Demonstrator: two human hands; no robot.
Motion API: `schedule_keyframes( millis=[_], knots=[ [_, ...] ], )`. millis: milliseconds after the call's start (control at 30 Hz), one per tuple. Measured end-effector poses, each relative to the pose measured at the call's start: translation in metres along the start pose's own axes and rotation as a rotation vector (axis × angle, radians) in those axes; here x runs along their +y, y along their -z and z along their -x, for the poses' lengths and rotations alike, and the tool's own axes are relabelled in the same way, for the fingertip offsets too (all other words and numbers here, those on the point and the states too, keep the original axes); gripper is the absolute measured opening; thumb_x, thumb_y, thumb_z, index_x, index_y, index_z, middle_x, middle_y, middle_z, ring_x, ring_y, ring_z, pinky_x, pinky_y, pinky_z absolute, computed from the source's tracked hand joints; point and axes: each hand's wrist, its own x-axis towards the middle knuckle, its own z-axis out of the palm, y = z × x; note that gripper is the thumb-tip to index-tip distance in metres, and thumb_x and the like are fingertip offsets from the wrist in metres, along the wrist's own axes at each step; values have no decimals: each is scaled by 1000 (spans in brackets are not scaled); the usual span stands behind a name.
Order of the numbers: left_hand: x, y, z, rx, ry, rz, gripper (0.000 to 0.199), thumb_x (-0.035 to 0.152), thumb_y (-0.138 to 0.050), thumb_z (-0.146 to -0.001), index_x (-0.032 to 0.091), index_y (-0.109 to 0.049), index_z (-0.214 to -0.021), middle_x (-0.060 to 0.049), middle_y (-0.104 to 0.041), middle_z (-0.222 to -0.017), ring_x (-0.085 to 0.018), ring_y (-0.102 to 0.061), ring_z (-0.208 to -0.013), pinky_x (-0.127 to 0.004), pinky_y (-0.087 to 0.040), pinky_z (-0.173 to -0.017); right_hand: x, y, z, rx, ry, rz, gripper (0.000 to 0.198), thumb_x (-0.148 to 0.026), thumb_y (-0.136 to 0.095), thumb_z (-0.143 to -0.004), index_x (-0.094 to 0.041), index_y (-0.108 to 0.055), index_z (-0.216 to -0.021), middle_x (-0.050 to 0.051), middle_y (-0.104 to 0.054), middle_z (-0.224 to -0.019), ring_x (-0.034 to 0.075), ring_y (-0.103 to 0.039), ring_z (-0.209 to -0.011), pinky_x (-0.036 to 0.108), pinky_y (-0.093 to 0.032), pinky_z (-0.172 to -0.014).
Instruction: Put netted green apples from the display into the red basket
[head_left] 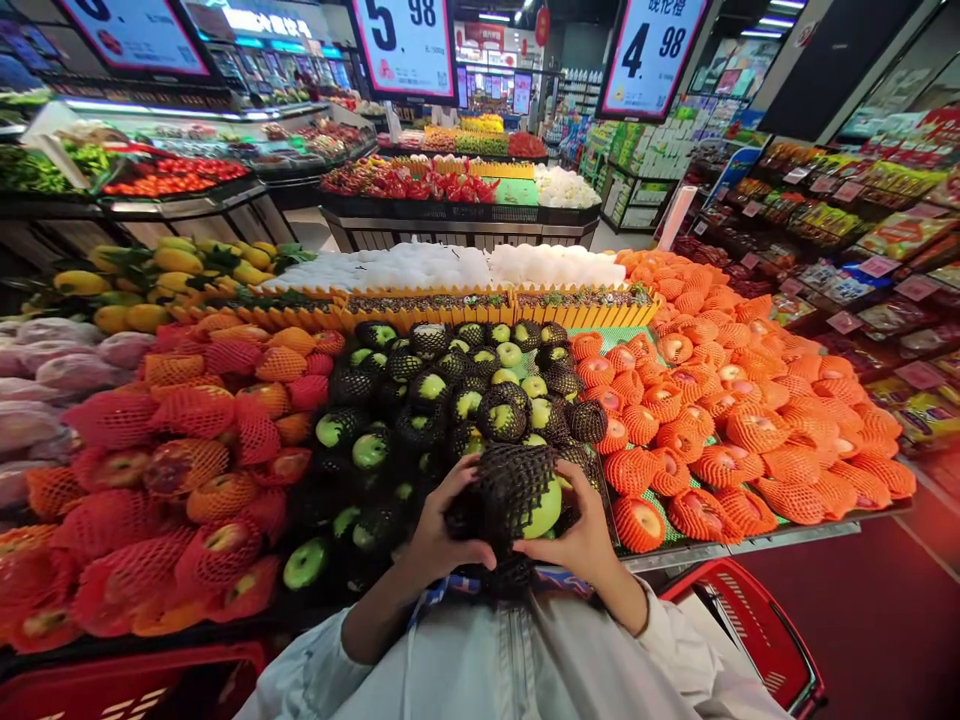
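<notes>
A green apple (546,508) in a black foam net (514,480) is held up in front of my chest, between my two hands. My left hand (442,530) curves round the netted side, its thumb below and its fingers along the left. On the bare green side, my right hand (589,525) grips with the thumb underneath and fingers at the upper right. The net is pulled partly off the apple's lower right. Just beyond lies a heap of green apples (371,450), many of them in the same black nets.
Red apples in pink and orange nets (202,470) are piled left, fruit in orange nets (757,420) right. A yellow picket divider (442,305) runs behind, with white-wrapped fruit (420,268) past it. Red baskets (757,620) flank me. Price screens (405,45) hang overhead.
</notes>
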Motion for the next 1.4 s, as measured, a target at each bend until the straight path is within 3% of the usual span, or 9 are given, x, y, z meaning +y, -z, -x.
schedule_keyframes(
  millis=[200, 333, 533, 667, 833, 967, 1100, 1267, 1400],
  knots=[
    [24, -2, -3, -84, -32, -288, 18, 33, -79, -71, 20, -67, -69, -9, -70, -101, -28, -64, -111, -39, -52, -97, 9, -8, -5, 117, 1, -202, 82, -66, -89, -58, -24, -57, -121, 11, -57, -125, 30, -58, -119, 45, -47, -106],
    [24, -4, -5, -86, -41, -304, 20, 33, -73, -70, 21, -57, -67, -3, -65, -74, -25, -64, -92, -39, -52, -91, 13, -8, -10, 86, -87, -238, 84, -74, -86, -53, -24, -59, -116, 15, -36, -149, 37, -44, -137, 51, -36, -116],
    [14, -3, 0, -6, 82, -168, 26, 35, -77, -72, 17, -64, -87, -5, -70, -88, -20, -64, -81, -30, -55, -77, 9, -12, -2, -183, -253, -592, 86, -62, -90, -59, -30, -41, -123, 7, -58, -118, 26, -63, -108, 38, -53, -94],
    [-2, -1, 9, 129, 177, -235, 43, 42, -83, -63, 17, -71, -95, -8, -74, -96, -25, -69, -91, -37, -57, -86, 4, -14, 2, -251, -293, -579, 99, -57, -85, -71, -32, -20, -141, 11, -46, -134, 25, -54, -128, 41, -44, -110],
    [-18, -5, 15, 265, 199, -298, 45, 42, -87, -55, 19, -72, -91, -7, -76, -99, -27, -71, -93, -40, -59, -89, 6, -19, -6, -210, -253, -541, 152, -61, -99, -36, -29, -11, -156, 15, -40, -146, 33, -51, -134, 48, -36, -118],
    [-5, -8, 6, 162, 173, -335, 40, 40, -86, -59, 20, -72, -90, -6, -75, -98, -26, -69, -94, -39, -57, -89, 12, -21, -8, -175, -230, -491, 104, -46, -98, -53, -27, -45, -140, 10, -59, -130, 29, -62, -117, 44, -47, -107],
    [18, -3, -14, -219, 125, -277, 21, 36, -80, -75, 19, -67, -76, -2, -69, -82, -17, -64, -79, -29, -51, -78, 21, -14, -15, -16, -301, -607, 89, -46, -93, -58, -28, -51, -134, 8, -60, -134, 30, -59, -122, 45, -45, -109],
    [28, 6, -24, -287, 163, -303, 17, 28, -73, -83, 17, -63, -75, 0, -65, -79, -14, -59, -76, -26, -45, -75, 45, 11, -83, 193, -292, -592, 80, -52, -85, -66, -26, -51, -133, 8, -61, -132, 28, -60, -118, 48, -45, -109],
    [28, 11, -19, -240, 146, -292, 18, 28, -72, -84, 18, -62, -75, 0, -63, -79, -14, -58, -77, -26, -43, -75, 84, 28, -178, 155, -142, 50, 80, -52, -82, -68, -21, -48, -134, 10, -61, -129, 26, -62, -110, 43, -50, -99]
  ],
)
